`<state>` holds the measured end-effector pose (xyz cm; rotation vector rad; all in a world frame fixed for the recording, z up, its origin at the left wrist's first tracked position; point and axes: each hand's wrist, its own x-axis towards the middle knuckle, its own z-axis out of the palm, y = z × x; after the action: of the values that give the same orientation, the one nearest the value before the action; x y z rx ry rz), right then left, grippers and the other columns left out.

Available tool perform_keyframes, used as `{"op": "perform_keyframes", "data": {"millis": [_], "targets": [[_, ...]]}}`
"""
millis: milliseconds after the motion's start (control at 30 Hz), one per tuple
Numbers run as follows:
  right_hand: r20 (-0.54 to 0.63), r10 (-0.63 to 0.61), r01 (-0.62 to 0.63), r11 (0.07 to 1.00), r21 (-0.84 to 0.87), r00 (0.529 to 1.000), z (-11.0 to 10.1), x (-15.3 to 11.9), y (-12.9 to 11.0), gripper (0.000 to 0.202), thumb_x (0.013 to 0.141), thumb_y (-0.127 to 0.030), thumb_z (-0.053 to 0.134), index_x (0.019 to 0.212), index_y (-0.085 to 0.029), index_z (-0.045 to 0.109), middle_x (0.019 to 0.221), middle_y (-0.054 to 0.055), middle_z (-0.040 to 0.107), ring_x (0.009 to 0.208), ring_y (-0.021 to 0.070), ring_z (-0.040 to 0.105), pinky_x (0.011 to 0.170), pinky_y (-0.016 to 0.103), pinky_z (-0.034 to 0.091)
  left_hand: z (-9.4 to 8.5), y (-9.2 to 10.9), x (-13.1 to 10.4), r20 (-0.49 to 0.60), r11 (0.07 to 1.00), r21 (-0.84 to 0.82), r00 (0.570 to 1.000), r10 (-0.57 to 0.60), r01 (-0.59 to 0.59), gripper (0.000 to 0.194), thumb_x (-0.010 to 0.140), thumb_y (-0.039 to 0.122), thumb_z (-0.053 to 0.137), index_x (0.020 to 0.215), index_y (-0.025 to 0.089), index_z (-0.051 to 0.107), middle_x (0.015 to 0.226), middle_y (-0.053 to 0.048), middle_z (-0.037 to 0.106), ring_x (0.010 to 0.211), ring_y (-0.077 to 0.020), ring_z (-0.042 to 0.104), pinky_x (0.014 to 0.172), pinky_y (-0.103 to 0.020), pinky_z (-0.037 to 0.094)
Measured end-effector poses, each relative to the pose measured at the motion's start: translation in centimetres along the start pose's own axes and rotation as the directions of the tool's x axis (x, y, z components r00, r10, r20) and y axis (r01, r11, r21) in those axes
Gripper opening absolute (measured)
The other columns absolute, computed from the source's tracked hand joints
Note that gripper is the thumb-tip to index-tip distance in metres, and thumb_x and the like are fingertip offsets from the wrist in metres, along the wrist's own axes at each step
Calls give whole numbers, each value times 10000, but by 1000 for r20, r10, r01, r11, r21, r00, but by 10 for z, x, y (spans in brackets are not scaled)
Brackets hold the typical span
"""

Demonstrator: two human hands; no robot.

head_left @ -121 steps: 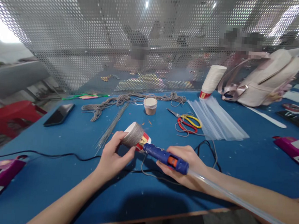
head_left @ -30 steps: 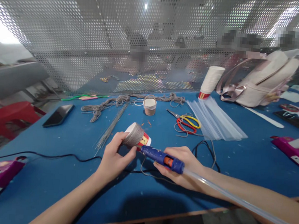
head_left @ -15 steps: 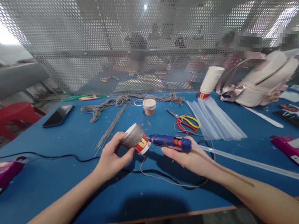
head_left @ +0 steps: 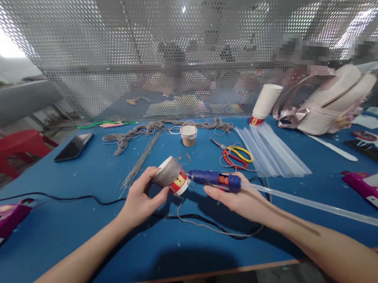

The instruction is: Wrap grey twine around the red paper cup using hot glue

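My left hand [head_left: 144,201] grips a paper cup [head_left: 178,184] tilted on its side, its upper part wound with grey cord [head_left: 169,172] and its red and white part bare. In my right hand [head_left: 237,195] is a blue hot glue gun [head_left: 206,177], its nozzle at the cup's side by the edge of the winding. Whether the tip touches the cup I cannot tell. A long clear glue stick [head_left: 316,209] sticks out of the gun's back. Loose grey cord [head_left: 202,225] trails from below the cup across the table.
Scissors [head_left: 236,157] lie beyond the gun. Farther back stand a small wrapped cup [head_left: 188,135], a cup stack [head_left: 266,104] and a backpack [head_left: 330,104]. Clear strips [head_left: 272,151], thin wires [head_left: 142,160], a phone [head_left: 74,147] and purple power strips [head_left: 0,229] lie around. A perforated screen [head_left: 132,68] rises behind.
Almost nothing differs. Both hands, the cup and the glue gun hold the same position; the view has shifted very slightly.
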<state>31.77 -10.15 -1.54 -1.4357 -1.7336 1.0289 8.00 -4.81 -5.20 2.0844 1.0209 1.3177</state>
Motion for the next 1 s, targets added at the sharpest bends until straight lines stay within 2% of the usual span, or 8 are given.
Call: {"op": "perform_keyframes", "data": {"millis": [200,400,633,767,1000], "targets": [[-3,-76,76,997,-9,997,1,1,-1,323,783,-416,587,587,-181,483,518,-61,389,498,73,321,443,213,261,-1,-1,0,6,1000,-20,1000,3,-3,208,718,205,612,924,197,583,802,-8,596,720,-140,575,668,-262,505],[-6,-46,46,999,10,999,0,2,-1,339,782,-436,584,587,-188,462,519,-65,376,494,75,320,443,215,260,0,-1,0,4,1000,-18,1000,-25,25,209,710,221,615,916,192,589,795,-15,607,717,-149,580,668,-276,510],[-3,-45,45,998,-33,999,-1,2,-1,348,776,-444,583,574,-189,459,514,-59,386,501,82,330,450,221,262,0,-3,0,7,1000,-21,1000,2,-1,216,721,205,613,935,197,589,813,-12,604,727,-144,576,674,-265,504],[-15,-80,79,995,-52,997,2,1,0,333,786,-436,580,589,-182,490,512,-57,408,502,82,336,461,218,278,-1,-2,0,28,1000,8,1000,-9,9,191,722,219,612,911,195,593,797,-13,603,723,-148,570,670,-268,502],[31,-173,175,979,-108,984,3,-3,-4,308,808,-368,568,581,-185,468,525,-45,460,479,75,377,476,207,312,0,1,1,22,1000,17,1000,-15,14,195,719,216,604,913,195,598,799,-15,611,728,-153,581,680,-273,508]]}}
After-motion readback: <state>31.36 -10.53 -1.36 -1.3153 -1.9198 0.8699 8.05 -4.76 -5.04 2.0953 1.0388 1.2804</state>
